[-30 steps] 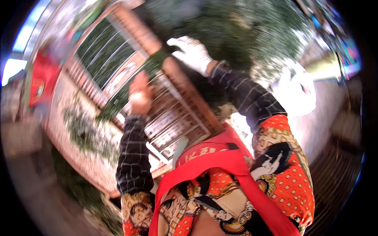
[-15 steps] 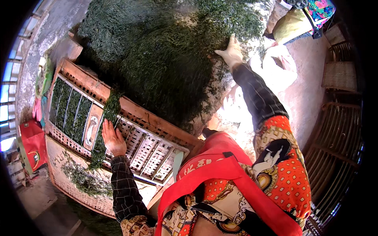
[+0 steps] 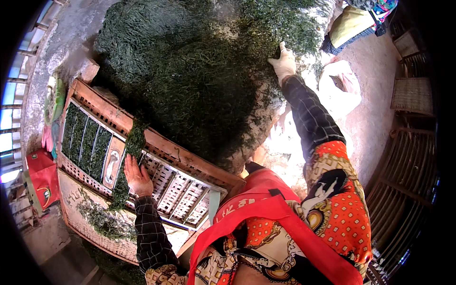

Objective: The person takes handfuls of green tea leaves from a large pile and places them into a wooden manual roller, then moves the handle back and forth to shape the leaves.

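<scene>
My left hand (image 3: 137,179) lies flat, fingers stretched out, on a slatted frame (image 3: 180,192) set over a woven mat in a wooden box. Its fingertips touch a strip of dark green seaweed-like strands (image 3: 136,140) beside the frame's pale handle (image 3: 112,164). Green strands fill the slots left of the handle; the slots to its right show bare weave. My right hand (image 3: 285,64) reaches to the right edge of a large heap of the same strands (image 3: 190,71). Its thumb and forefinger are spread there, while the other fingers are hard to make out.
Loose strands cling to the box's pale near side (image 3: 102,216). A white plastic bag (image 3: 339,90) stands right of the heap. At far left are a red bag (image 3: 42,178) and hanging gloves (image 3: 47,135). Part of another person (image 3: 354,28) shows at upper right. Slatted racks (image 3: 403,175) line the right.
My right hand has shifted slightly right and down along the heap's edge, its fingers less spread. My left hand stays on the frame. The other person has moved slightly.
</scene>
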### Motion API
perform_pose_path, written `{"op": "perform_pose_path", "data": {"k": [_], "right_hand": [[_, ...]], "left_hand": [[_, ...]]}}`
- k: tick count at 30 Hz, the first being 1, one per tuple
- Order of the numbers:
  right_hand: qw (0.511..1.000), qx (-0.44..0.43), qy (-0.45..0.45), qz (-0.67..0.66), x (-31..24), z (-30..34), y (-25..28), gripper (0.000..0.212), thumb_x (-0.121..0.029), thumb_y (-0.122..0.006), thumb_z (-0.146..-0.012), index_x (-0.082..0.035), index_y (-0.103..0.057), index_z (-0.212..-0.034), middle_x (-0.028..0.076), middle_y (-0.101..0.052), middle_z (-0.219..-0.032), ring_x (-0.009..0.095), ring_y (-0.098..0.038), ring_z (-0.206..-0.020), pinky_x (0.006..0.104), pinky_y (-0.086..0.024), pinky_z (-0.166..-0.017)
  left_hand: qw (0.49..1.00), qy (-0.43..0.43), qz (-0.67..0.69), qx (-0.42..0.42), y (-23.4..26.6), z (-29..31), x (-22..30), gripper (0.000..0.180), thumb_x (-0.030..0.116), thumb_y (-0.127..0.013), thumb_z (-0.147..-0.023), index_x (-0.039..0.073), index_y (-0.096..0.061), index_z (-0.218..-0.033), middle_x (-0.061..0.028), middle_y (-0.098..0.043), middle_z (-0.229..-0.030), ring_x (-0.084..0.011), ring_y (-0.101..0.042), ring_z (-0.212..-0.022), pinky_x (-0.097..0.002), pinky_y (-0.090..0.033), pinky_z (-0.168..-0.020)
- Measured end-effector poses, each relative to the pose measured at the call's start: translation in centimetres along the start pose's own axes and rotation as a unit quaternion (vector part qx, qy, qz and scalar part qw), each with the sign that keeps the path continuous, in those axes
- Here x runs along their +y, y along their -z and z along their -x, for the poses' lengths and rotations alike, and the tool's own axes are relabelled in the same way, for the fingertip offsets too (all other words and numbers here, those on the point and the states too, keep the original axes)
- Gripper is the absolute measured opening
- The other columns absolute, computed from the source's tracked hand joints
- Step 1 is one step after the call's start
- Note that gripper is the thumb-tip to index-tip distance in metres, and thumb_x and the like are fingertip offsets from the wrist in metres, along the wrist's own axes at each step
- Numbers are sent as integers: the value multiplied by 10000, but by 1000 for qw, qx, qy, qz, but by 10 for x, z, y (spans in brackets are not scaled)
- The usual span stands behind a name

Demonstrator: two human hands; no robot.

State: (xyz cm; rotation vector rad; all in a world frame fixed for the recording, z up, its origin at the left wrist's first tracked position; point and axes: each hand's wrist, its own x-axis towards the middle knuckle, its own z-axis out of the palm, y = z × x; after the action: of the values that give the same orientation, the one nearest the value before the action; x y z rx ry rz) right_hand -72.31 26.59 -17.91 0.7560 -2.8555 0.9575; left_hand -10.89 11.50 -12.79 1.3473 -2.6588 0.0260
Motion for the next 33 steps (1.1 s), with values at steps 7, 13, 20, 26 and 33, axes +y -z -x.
{"op": "perform_pose_path", "data": {"k": [7,13,20,26,33], "right_hand": [[903,35,-124,-410,25,-23,-7,258,-45,-710,-770,-68,-728,-1026,-37,-647,-737,71,-497,-562,236,-414,-520],[883,-13,-85,-462,-6,-3,53,221,18,-690,-814,-61,-711,-1019,3,-700,-866,96,-615,-695,229,-492,-632],[894,31,61,-442,-134,-7,134,307,-11,-671,-810,-25,-710,-1114,19,-719,-970,72,-606,-778,229,-492,-711],[861,-182,104,-464,-250,42,124,269,39,-695,-800,-9,-702,-1064,52,-718,-948,125,-649,-850,262,-516,-757],[799,-410,296,-325,-386,226,26,323,-60,-646,-840,-51,-684,-1160,70,-700,-1022,126,-647,-860,260,-527,-771]], "left_hand": [[1000,-8,13,21,2,-2,2,424,165,-507,-968,19,-489,-1365,-108,-389,-1518,-327,-366,-1392,-514,-286,-1120],[998,-22,32,43,-1,0,1,427,171,-525,-956,18,-490,-1353,-129,-403,-1502,-332,-375,-1382,-494,-286,-1127],[996,-1,51,71,-6,6,-1,450,203,-563,-928,14,-511,-1332,-115,-418,-1490,-311,-379,-1379,-458,-291,-1136],[983,-55,111,133,-5,-1,-2,439,123,-596,-890,23,-526,-1312,-190,-524,-1349,-350,-514,-1221,-459,-395,-1038],[672,200,701,131,56,-23,-11,382,291,-556,-994,-3,-614,-1230,-74,-680,-1124,-184,-637,-972,-346,-506,-866]]}}
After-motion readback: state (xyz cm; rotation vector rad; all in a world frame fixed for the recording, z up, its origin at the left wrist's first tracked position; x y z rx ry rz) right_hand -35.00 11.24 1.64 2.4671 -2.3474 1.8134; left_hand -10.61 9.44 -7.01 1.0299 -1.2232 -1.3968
